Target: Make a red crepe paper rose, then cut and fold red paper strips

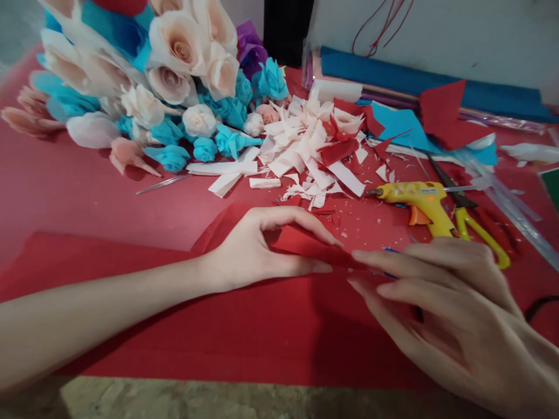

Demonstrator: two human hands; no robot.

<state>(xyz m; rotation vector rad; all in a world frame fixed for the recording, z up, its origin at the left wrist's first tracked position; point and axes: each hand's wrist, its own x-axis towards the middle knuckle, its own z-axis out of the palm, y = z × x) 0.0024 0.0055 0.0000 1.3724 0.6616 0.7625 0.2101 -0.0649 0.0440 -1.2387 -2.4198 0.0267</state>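
Observation:
My left hand [262, 244] holds a folded piece of red paper [305, 245] between its thumb and fingers, above the middle of the table. Close to the paper's right end is my right hand [449, 297], its index finger reaching the tip and its fingers apart; whether it touches the paper is hard to tell. Something thin and blue shows partly behind the right fingers. A large red sheet [196, 337] lies under both hands along the front edge.
Paper flowers [179, 49] in cream, blue and pink fill the back left. White paper scraps [301, 139] lie centrally. At right are a yellow glue gun [430, 203], yellow-handled scissors [480, 233], clear sticks [519, 215] and blue paper [406, 131]. Rolls [428, 81] lie behind.

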